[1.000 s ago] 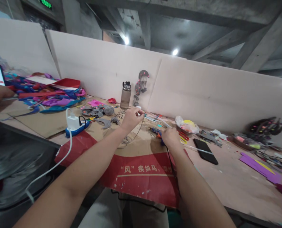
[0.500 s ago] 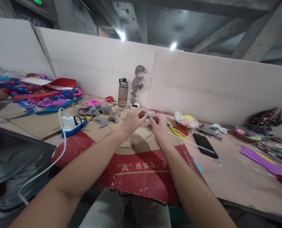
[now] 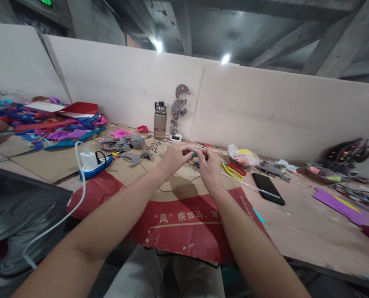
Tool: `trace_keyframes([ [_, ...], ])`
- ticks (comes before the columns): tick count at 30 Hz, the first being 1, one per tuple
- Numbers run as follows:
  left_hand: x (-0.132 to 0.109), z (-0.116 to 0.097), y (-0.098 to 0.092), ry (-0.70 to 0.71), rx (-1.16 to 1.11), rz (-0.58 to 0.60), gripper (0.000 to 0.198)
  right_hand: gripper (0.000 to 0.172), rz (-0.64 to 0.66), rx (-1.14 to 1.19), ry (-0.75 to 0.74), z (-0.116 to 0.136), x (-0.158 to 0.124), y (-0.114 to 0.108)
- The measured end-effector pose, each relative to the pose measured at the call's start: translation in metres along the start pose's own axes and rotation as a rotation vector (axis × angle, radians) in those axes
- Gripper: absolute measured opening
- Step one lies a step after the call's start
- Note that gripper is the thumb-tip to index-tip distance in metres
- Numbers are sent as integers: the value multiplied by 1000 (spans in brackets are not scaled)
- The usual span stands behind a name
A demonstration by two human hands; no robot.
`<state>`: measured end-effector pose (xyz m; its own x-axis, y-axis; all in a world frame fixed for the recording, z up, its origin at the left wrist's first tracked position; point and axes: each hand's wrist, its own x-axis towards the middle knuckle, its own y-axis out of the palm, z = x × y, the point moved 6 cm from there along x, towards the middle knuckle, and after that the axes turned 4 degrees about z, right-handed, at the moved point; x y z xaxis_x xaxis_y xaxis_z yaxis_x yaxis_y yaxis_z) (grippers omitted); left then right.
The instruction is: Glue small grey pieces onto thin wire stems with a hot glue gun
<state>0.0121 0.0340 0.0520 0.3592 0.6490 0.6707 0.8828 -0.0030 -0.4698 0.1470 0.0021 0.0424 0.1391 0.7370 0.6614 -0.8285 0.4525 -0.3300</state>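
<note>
The person's left hand (image 3: 174,160) and right hand (image 3: 210,169) pinch a small green piece (image 3: 194,154) between their fingertips, above a cardboard sheet (image 3: 184,236); a yellow-handled tool (image 3: 232,171) lies just right of the right hand, a black phone (image 3: 267,187) farther right; a bottle (image 3: 160,123) stands beyond the left hand.

We saw a dim concrete ceiling (image 3: 215,31) where a left lamp (image 3: 158,46) and a right lamp (image 3: 225,59) flared into white glare, with even, muted light on the pale panels (image 3: 125,78). Soft shadow darkened the cardboard (image 3: 184,238). We found wide-angle stretching toward the edges, and fine detail on the small green piece (image 3: 194,155) looked blurred.
</note>
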Motion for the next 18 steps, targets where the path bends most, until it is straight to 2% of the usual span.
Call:
trace_keyframes([
  [12,-2,-17,-2,38,168,12,16,19,-16,-181,-51,5,2,-3],
  [18,-2,-8,0,-57,48,-14,12,16,-14,-160,-60,3,0,-1],
])
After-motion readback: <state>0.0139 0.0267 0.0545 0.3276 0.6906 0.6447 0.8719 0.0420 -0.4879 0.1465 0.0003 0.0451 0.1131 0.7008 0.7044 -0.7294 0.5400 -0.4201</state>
